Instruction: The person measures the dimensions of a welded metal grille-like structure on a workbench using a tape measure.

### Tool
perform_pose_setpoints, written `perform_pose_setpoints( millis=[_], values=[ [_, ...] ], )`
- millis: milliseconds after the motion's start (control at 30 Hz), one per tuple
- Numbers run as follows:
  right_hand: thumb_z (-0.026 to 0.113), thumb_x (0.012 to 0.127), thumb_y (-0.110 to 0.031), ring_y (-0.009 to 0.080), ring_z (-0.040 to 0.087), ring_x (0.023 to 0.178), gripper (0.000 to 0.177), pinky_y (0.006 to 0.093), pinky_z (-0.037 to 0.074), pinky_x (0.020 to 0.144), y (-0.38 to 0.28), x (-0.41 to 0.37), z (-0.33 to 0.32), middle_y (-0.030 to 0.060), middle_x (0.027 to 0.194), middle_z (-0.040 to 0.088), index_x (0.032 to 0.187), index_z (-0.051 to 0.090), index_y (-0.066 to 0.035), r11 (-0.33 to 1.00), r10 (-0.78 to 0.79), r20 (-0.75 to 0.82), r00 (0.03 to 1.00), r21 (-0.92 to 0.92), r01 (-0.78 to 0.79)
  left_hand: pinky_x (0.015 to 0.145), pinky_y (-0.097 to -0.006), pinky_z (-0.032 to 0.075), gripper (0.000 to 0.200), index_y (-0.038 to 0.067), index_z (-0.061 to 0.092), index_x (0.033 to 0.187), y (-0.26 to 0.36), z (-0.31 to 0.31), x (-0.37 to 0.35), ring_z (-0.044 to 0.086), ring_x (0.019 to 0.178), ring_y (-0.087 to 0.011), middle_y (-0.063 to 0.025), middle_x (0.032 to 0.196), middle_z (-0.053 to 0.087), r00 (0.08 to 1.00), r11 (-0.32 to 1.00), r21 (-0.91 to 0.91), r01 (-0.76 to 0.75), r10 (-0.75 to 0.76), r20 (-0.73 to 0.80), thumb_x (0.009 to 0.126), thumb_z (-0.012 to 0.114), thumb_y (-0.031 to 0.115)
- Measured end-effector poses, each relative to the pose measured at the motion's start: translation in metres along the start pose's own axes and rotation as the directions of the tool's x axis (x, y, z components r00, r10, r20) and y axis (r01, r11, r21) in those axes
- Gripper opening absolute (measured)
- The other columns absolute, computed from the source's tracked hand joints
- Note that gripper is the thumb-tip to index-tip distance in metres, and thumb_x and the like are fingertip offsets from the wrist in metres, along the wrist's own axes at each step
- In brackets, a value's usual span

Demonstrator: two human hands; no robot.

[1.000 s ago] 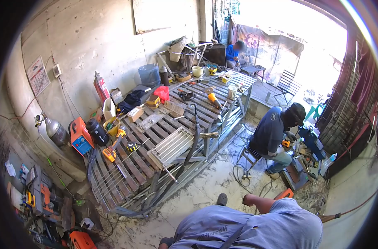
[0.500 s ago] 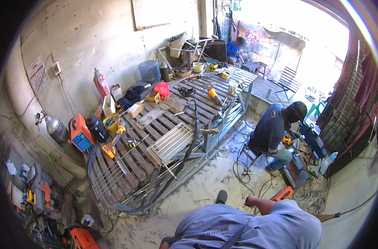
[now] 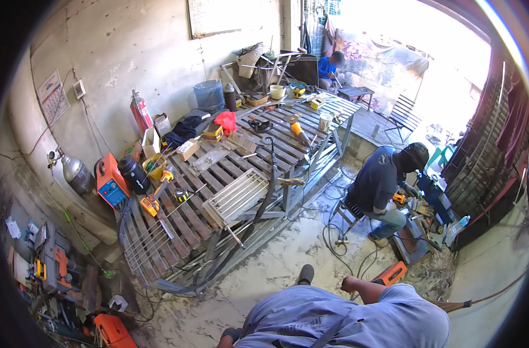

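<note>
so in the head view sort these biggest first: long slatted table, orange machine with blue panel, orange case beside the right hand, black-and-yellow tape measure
Largest to smallest:
1. Long slatted table
2. Orange machine with blue panel
3. Orange case beside the right hand
4. Black-and-yellow tape measure

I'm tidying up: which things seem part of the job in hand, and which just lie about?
Likely the job:
orange unit, nearest the right hand
yellow tool, near the seated worker

Likely just lying about, on the slatted table:
tape measure
yellow grinder
red bundle
</note>
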State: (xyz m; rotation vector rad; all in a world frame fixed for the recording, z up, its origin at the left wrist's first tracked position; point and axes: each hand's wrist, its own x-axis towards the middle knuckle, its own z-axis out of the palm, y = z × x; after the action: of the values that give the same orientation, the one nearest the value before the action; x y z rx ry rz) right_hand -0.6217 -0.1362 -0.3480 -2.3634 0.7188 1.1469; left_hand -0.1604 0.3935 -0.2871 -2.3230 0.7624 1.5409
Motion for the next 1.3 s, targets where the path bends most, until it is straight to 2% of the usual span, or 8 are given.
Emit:
perform_pose_setpoints(
  millis=[133, 267, 400, 533, 633, 1067, 1233, 1300],
  values=[
    [0.047, 0.106, -0.038, 0.025, 0.083, 0.078, 0.052, 0.0419, 0.068, 0.075, -0.03, -0.052, -0.044, 0.0126, 0.09, 0.085, 0.093, 0.085, -0.004, 0.992, 0.114, 0.077, 0.991, 0.054, -0.118, 0.123, -0.0479, 0.046, 0.072, 0.01, 0.073, 0.143, 0.003, 0.004, 0.002, 0.061, 0.145, -0.0409, -0.0233, 0.154, 0.064, 1.0, 1.0, 0.001, 0.0, 0.0, -0.002, 0.106, 0.034, 0.058],
    [0.046, 0.107, -0.039, 0.0256, 0.083, 0.079, 0.053, 0.0418, 0.068, 0.075, -0.011, -0.035, -0.025, 0.0128, 0.091, 0.085, 0.096, 0.085, -0.004, 0.999, 0.014, 0.052, 0.999, -0.03, -0.013, 0.123, -0.0482, 0.046, 0.074, 0.008, 0.074, 0.141, 0.001, 0.004, 0.009, 0.062, 0.144, -0.0412, -0.0234, 0.153, 0.065, 0.992, 0.99, 0.061, -0.127, 0.128, -0.006, 0.109, 0.031, 0.059],
    [0.046, 0.108, -0.04, 0.0261, 0.083, 0.082, 0.054, 0.0425, 0.068, 0.077, 0.014, -0.009, -0.003, 0.0119, 0.093, 0.086, 0.098, 0.086, -0.005, 0.999, -0.009, 0.013, 1.0, -0.048, 0.01, 0.122, -0.0489, 0.046, 0.074, 0.009, 0.076, 0.139, 0.005, 0.004, 0.003, 0.062, 0.143, -0.0412, -0.0234, 0.151, 0.066, 0.992, 0.994, 0.067, -0.092, 0.097, -0.08, 0.109, 0.033, 0.062],
    [0.055, 0.104, -0.036, 0.0295, 0.082, 0.09, 0.04, 0.0477, 0.065, 0.08, -0.025, -0.056, -0.054, 0.0093, 0.095, 0.084, 0.102, 0.084, -0.009, 0.977, 0.206, 0.095, 0.974, 0.042, -0.211, 0.122, -0.0492, 0.047, 0.075, 0.009, 0.077, 0.138, 0.001, 0.008, 0.018, 0.063, 0.143, -0.0414, -0.0246, 0.149, 0.067, 0.994, 0.995, 0.056, -0.081, 0.084, -0.064, 0.109, 0.035, 0.064],
    [0.05, 0.105, -0.039, 0.0293, 0.082, 0.087, 0.046, 0.0473, 0.065, 0.079, -0.03, -0.064, -0.061, 0.0102, 0.093, 0.084, 0.1, 0.085, -0.009, 0.963, 0.241, 0.082, 0.967, 0.099, -0.249, 0.121, -0.0493, 0.047, 0.076, 0.008, 0.077, 0.137, 0.001, 0.008, 0.018, 0.063, 0.143, -0.0416, -0.0252, 0.149, 0.068, 0.996, 0.996, 0.048, -0.072, 0.074, -0.05, 0.108, 0.037, 0.066],
    [0.066, 0.099, -0.029, 0.0368, 0.078, 0.108, 0.026, 0.0527, 0.064, 0.085, 0.024, -0.003, 0.008, 0.0126, 0.108, 0.082, 0.108, 0.083, -0.011, 0.997, 0.062, 0.1, 0.993, -0.057, -0.056, 0.121, -0.0492, 0.048, 0.077, 0.007, 0.076, 0.137, 0.014, -0.006, 0.008, 0.063, 0.142, -0.0426, -0.0263, 0.148, 0.068, 0.998, 0.998, 0.043, -0.044, 0.045, -0.036, 0.106, 0.041, 0.067],
    [0.067, 0.099, -0.03, 0.0356, 0.078, 0.107, 0.027, 0.0513, 0.064, 0.087, -0.024, -0.065, -0.043, 0.0105, 0.108, 0.082, 0.112, 0.081, -0.012, 0.93, 0.283, 0.146, 0.948, 0.201, -0.309, 0.121, -0.0491, 0.048, 0.077, 0.007, 0.076, 0.137, 0.014, -0.007, 0.01, 0.064, 0.142, -0.043, -0.0267, 0.148, 0.068, 0.998, 0.998, 0.042, -0.039, 0.04, -0.038, 0.105, 0.042, 0.067],
    [0.066, 0.099, -0.029, 0.0335, 0.079, 0.104, 0.026, 0.05, 0.065, 0.086, -0.021, -0.06, -0.039, 0.0091, 0.106, 0.083, 0.113, 0.081, -0.012, 0.955, 0.244, 0.117, 0.963, 0.145, -0.26, 0.121, -0.0491, 0.048, 0.077, 0.006, 0.076, 0.137, 0.013, -0.007, 0.01, 0.064, 0.142, -0.0431, -0.0269, 0.147, 0.068, 0.999, 0.999, 0.034, -0.036, 0.037, -0.036, 0.105, 0.043, 0.068]
  ],
)
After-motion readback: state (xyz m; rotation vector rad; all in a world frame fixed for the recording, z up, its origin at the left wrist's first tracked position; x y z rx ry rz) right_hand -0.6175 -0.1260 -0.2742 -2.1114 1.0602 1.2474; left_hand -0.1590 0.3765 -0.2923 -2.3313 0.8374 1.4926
